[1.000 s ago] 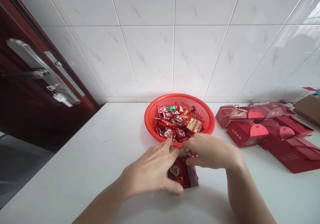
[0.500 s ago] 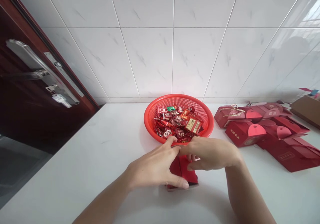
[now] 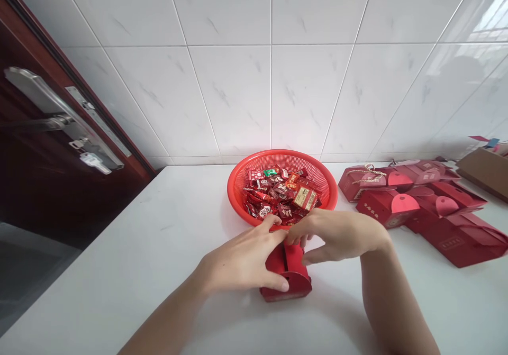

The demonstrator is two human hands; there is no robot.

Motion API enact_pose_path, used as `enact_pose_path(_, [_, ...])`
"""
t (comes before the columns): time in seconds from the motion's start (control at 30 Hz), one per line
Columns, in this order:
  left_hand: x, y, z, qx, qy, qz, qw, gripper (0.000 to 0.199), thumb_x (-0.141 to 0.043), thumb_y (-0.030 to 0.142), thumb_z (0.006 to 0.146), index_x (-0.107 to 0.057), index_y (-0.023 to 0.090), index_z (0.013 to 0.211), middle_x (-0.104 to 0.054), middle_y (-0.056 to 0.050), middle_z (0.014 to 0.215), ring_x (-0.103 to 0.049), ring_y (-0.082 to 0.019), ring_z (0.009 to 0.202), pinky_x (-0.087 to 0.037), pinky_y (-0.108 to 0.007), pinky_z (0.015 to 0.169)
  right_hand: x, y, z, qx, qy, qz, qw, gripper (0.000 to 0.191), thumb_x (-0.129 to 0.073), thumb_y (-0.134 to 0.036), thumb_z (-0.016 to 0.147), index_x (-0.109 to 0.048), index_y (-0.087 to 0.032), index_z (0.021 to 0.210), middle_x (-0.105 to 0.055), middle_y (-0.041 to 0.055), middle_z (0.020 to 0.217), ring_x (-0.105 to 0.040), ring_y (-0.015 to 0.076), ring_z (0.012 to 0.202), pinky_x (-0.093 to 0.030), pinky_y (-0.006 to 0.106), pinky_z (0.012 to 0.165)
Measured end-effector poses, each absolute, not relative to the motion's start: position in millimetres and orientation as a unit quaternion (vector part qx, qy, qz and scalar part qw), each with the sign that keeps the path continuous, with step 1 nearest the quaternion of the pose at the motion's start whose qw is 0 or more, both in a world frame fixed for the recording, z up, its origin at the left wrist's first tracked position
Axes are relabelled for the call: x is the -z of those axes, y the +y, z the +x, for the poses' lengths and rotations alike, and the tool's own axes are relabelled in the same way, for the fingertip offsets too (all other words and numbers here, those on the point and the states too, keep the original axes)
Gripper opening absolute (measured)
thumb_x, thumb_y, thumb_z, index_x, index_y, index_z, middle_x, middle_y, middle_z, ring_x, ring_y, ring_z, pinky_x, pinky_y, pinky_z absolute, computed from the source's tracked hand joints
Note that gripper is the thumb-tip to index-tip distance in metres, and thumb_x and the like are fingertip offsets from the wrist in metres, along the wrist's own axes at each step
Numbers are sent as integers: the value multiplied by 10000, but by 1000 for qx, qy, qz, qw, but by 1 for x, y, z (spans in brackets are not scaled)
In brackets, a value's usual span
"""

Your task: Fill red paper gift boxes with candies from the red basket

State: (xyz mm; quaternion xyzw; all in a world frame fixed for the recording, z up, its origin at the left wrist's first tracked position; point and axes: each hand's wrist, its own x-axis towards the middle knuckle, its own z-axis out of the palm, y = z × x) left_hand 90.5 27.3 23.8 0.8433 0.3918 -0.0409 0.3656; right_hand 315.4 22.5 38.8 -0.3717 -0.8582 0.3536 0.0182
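A small red paper gift box (image 3: 291,290) stands on the white table in front of me, its near rounded flap now upright. My left hand (image 3: 242,262) grips the box from the left, with its thumb against the near flap and its fingers stretched to the far end. At the far right of the box, my right hand (image 3: 343,233) has its bent fingers on the top edge; the thumb sits by the right side. Both hands hide the far end. Just behind lies a red plastic basket (image 3: 235,185) filled with wrapped candies (image 3: 273,188).
On the right, several closed red gift boxes (image 3: 452,244) sit in a group, one with a twisted cord handle (image 3: 367,174). Farther right is a brown cardboard box (image 3: 482,170). A tiled wall (image 3: 238,96) borders the table behind; a dark door (image 3: 32,148) stands at left.
The near flap of the red gift box has come up to stand against my left thumb. My right hand has shifted slightly, its thumb lifting. The view has moved a little.
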Motion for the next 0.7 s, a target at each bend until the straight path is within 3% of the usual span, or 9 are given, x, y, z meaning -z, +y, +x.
enact_pose_path(0.23, [-23, 22, 92, 33, 425, 861, 279, 734, -712, 401, 773, -483, 282, 1460, -546, -112, 1358, -652, -307, 1070, -526, -347, 816, -43, 21, 334, -333, -816, -471, 39, 302, -653, -353, 908, -702, -164, 1139, -750, 95, 991, -712, 235, 919, -541, 326, 772])
enact_pose_path(0.43, [-17, 29, 95, 94, 393, 881, 248, 271, -683, 430, 828, -703, 225, 1004, -621, -63, 1036, -641, -273, 912, -446, -327, 693, -29, 2, 338, -323, -799, -507, 16, 323, -626, -335, 904, -668, -185, 1187, -742, 103, 1032, -710, 241, 912, -530, 328, 745])
enact_pose_path(0.57, [-16, 31, 99, 73, 374, 892, 242, 174, -602, 337, 897, -723, 213, 908, -644, -56, 958, -644, -233, 859, -410, -313, 671, -10, -13, 342, -319, -784, -532, 10, 368, -611, -371, 922, -667, -181, 1232, -732, 121, 1135, -701, 274, 1017, -537, 366, 821])
enact_pose_path(0.7, [-14, 28, 104, 54, 381, 896, 224, 119, -605, 250, 859, -698, 202, 801, -664, -57, 879, -640, -219, 773, -380, -312, 626, 19, -18, 336, -311, -793, -522, 54, 453, -628, -272, 902, -595, -193, 1347, -681, 127, 1297, -668, 294, 1113, -522, 427, 935])
